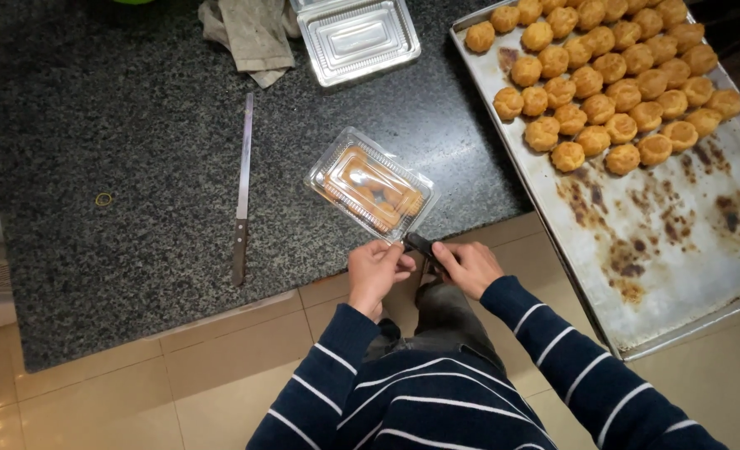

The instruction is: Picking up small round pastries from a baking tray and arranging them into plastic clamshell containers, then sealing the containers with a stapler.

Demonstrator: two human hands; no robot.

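A closed clear plastic clamshell box (371, 184) holding golden-brown pastries sits on the dark speckled granite desk (120, 150), its near corner just beyond the fingertips of both hands and close to the desk's front edge. The left hand (376, 271) has its fingers (399, 260) curled and pressed together, pinching one end of a small black tool (424, 247), seemingly a stapler, that touches the box's near corner. The right hand (468, 267) grips the other side of the same tool, fingers (445, 254) folded around it. Farther from the fingers, straight past the closed box, an open empty clear plastic clamshell box (357, 37) lies near the desk's far edge, with a crumpled grey-beige cloth (249, 33) just to its left. To the left of the left hand's fingers, well apart, a long thin metal knife with a dark wooden handle (242, 192) lies flat on the desk, the handle toward the person. To the right of the right hand's fingers, a large stained metal baking tray (661, 242) overhangs the desk edge, with rows of round golden-brown cream puffs (607, 79) crowded at its far end.
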